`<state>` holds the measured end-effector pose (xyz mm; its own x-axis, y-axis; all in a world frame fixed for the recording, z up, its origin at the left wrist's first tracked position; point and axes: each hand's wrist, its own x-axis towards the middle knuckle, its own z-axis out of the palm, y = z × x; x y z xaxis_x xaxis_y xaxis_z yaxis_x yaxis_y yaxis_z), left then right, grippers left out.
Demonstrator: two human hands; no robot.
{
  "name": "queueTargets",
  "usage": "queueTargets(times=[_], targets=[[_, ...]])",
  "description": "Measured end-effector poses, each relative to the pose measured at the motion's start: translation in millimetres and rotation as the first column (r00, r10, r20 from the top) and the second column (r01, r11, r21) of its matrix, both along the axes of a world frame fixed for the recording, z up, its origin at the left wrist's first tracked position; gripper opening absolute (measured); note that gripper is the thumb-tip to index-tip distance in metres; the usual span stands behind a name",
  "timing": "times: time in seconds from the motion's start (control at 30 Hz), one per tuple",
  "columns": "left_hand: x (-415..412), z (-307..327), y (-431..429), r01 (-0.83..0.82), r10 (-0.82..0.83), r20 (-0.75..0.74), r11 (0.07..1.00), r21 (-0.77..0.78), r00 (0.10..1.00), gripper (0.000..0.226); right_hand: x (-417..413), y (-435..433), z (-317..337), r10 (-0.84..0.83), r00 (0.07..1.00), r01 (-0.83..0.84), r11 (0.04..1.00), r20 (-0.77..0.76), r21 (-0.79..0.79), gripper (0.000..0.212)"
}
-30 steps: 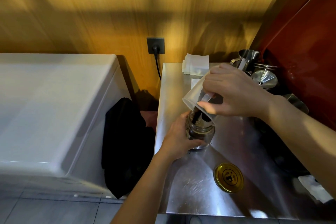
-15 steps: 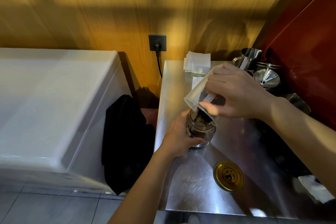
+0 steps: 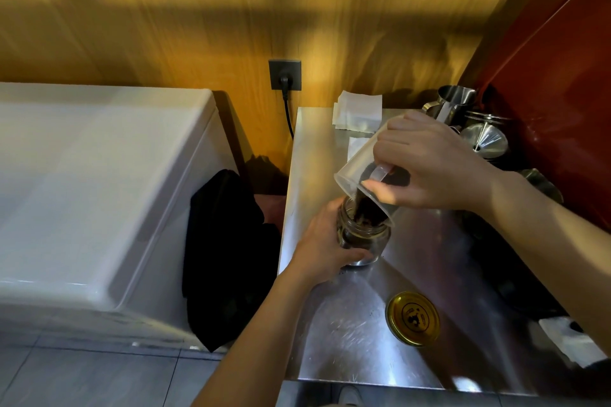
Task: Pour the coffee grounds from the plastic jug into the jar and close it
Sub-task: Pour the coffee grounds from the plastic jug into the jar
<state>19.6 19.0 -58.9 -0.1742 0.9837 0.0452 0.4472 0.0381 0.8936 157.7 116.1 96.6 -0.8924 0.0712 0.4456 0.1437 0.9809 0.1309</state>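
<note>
A small glass jar point(image 3: 365, 238) stands upright on the steel counter point(image 3: 347, 324), partly filled with dark coffee grounds. My left hand point(image 3: 322, 246) wraps around its left side. My right hand point(image 3: 429, 162) grips the clear plastic jug point(image 3: 355, 168) by its handle and holds it tipped steeply, its spout over the jar's mouth. Dark grounds point(image 3: 367, 208) slide from the spout into the jar. The gold metal lid point(image 3: 413, 317) lies flat on the counter, nearer to me and to the right of the jar.
Steel pitchers and a funnel point(image 3: 484, 139) crowd the counter's back right. White paper filters point(image 3: 358, 109) lie at the back. A white cloth point(image 3: 572, 340) sits at the front right. Left of the counter are a black bag point(image 3: 224, 258) and a white chest appliance point(image 3: 92, 182).
The jug has stayed tipped over the jar in my right hand, and more grounds have gathered in the jar. My left hand keeps its hold.
</note>
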Motion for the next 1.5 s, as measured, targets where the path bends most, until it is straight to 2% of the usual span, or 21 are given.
queueTargets(times=[0.23,1.5], targets=[[-1.0,-0.3,-0.4,0.011,-0.011,0.010,1.000,0.001,1.000,0.084,-0.2,-3.3,-9.6,-0.002,0.996,0.006,0.999,-0.094,0.048,0.030],[-3.1,-4.3,1.1,0.021,-0.021,0.012,1.000,-0.003,1.000,0.089,3.7,0.3,-10.1,0.089,0.990,-0.077,0.991,-0.106,0.109,0.032]])
